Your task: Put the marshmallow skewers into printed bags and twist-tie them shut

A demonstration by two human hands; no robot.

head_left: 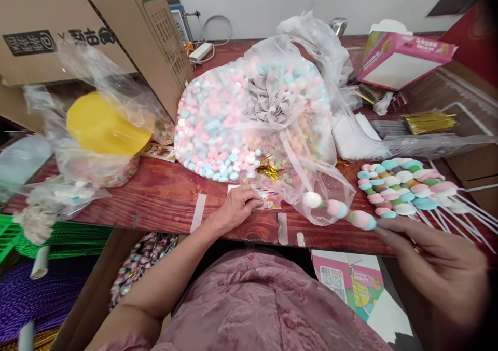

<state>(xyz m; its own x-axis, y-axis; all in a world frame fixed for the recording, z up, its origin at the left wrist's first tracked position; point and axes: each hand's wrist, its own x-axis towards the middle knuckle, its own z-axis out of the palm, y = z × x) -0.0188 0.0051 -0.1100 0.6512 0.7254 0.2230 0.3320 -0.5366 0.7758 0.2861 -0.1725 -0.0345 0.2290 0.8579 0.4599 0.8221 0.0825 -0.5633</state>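
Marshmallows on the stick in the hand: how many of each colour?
On the skewer in the right hand:
White: 1
Pink with blue: 2
Total: 3
The left hand rests on a sticker.

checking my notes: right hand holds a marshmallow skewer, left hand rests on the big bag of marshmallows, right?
Not quite. The left hand is not on the big bag of marshmallows; it rests on the wooden table, fingers on a small sticker sheet. The right hand does hold a marshmallow skewer. The head view shows this.
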